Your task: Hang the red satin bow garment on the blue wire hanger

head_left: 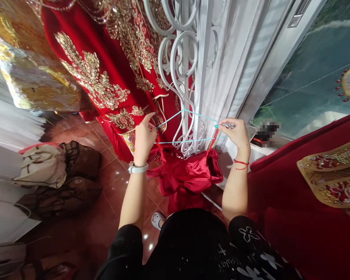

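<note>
A thin light-blue clothes hanger (202, 116) is held level in front of me, its hook near the white scrollwork. From it hangs a red satin dress (189, 171), a red strap looped over the hanger's right end. My left hand (145, 140), with a pale watch at the wrist, is closed around the left end of the hanger; the strap there is mostly hidden. At the right end, my right hand (235, 130) pinches the hanger between thumb and fingers, just beside the strap. A red cord bracelet circles that wrist.
A red garment with gold beading (96, 77) hangs at left, beside a gold-and-silver one (32, 66). White metal scrollwork (182, 50) stands ahead. Several bags (46, 163) sit on the tiled floor (113, 182). Embroidered red fabric (280, 190) is at right, below a glass pane (306, 81).
</note>
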`<move>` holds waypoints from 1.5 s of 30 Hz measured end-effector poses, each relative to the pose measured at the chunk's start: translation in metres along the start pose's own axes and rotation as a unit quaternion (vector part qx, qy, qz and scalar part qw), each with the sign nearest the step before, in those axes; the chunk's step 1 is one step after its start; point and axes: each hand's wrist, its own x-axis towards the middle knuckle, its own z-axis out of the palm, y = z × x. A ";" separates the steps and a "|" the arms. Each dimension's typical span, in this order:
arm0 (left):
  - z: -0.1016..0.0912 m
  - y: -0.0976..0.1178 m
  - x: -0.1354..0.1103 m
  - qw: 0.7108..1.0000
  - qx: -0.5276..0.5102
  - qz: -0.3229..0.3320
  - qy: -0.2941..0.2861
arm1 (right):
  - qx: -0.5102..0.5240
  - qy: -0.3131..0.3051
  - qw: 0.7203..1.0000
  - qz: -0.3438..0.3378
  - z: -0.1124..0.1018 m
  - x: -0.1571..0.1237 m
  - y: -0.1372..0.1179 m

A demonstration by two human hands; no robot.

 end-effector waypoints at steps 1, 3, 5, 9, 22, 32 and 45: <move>0.004 0.002 -0.001 1.000 0.003 0.006 -0.008 | -0.014 0.007 1.000 -0.002 0.003 0.000 0.002; 0.004 0.006 -0.008 1.000 0.002 -0.003 -0.028 | -0.060 0.033 0.998 -0.010 0.011 -0.001 0.005; -0.005 0.008 -0.023 0.999 -0.003 0.007 -0.033 | -0.106 0.084 0.991 -0.021 0.021 -0.004 0.007; -0.031 -0.002 -0.072 0.999 0.013 0.014 0.034 | -0.099 0.214 0.970 -0.058 0.056 -0.018 0.006; -0.032 -0.076 -0.145 0.939 0.047 -0.007 -0.341 | -0.050 -0.228 0.966 -0.112 0.203 -0.050 -0.049; -0.019 -0.085 -0.115 0.960 -0.211 -0.105 0.147 | -0.084 -0.229 0.967 -0.070 0.192 -0.057 -0.048; -0.010 -0.010 -0.036 0.995 -0.085 0.041 0.031 | -0.075 -0.246 0.965 -0.051 0.185 -0.067 -0.061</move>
